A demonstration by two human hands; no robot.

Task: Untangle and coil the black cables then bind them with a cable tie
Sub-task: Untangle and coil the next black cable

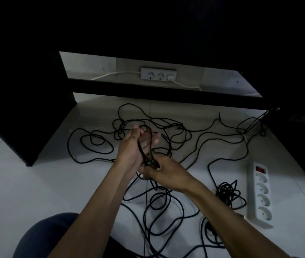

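Coiling underway: left hand [134, 146] fingers straight, carrying small loop [146, 146]; right hand [163, 173] pinches loop base. Black cables [166, 211] sprawl beside power strip [260, 194]. Next, likely draw slack, add loop.

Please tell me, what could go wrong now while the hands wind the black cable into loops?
1. The loop lies over the open left hand; only the right hand pinches its lower end, so the loop may slip off.
2. The loose cable on the floor crosses itself many times; pulling may tighten a knot.
3. Strands run to the small bundle beside the power strip and may drag it.
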